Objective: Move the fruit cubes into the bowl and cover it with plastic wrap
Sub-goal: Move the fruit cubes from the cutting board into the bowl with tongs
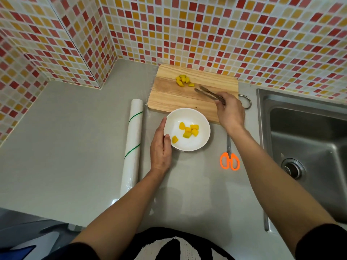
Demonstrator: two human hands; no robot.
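A white bowl (pixel 199 117) stands on the grey counter in front of a wooden cutting board (pixel 169 98). Several yellow fruit cubes (pixel 189 131) lie in the bowl, and several more fruit cubes (pixel 183 80) sit in a small heap near the board's far edge. My left hand (pixel 160 147) rests against the bowl's left rim, thumb on the edge. My right hand (pixel 230 111) grips metal tongs (pixel 206 91) whose empty tips point toward the heap, just short of it. A roll of plastic wrap (pixel 132 145) lies left of the bowl.
Orange-handled scissors (pixel 229 159) lie on the counter right of the bowl. A steel sink (pixel 308 143) takes up the right side. Mosaic-tiled walls (pixel 206 30) close off the back and left. A sheet of wrap seems spread under the bowl and board.
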